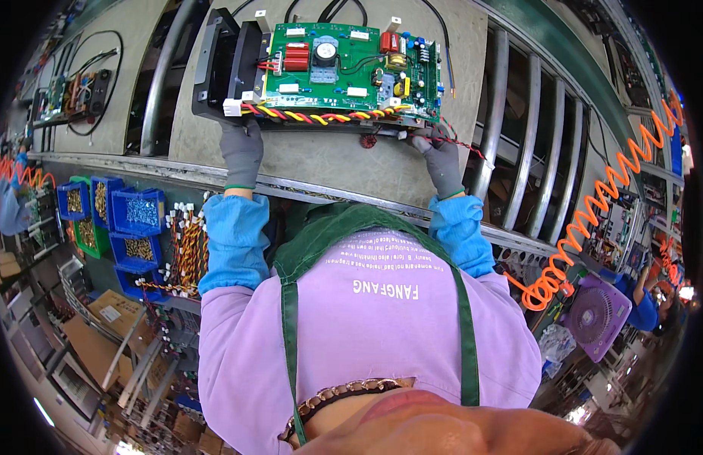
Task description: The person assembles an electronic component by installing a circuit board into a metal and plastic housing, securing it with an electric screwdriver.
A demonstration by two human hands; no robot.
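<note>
1. A row of blue plastic bins (135, 216) full of small metal parts sits at the person's left, with one green bin (90, 235) among them. Brown cardboard boxes (112, 311) lie lower down.
2. The left hand (242, 152), in a grey glove, touches the near left edge of the green circuit board on its black metal frame (336, 72). Its fingers look curled on the edge, but I cannot tell if they pinch it.
3. The right hand (441, 155), also gloved, closes on thin red and black wires (461, 142) at the board's near right corner.
4. The board lies on a grey table (321, 155). An orange coiled hose (601, 205) hangs at the right, near a purple fan (598, 315).
</note>
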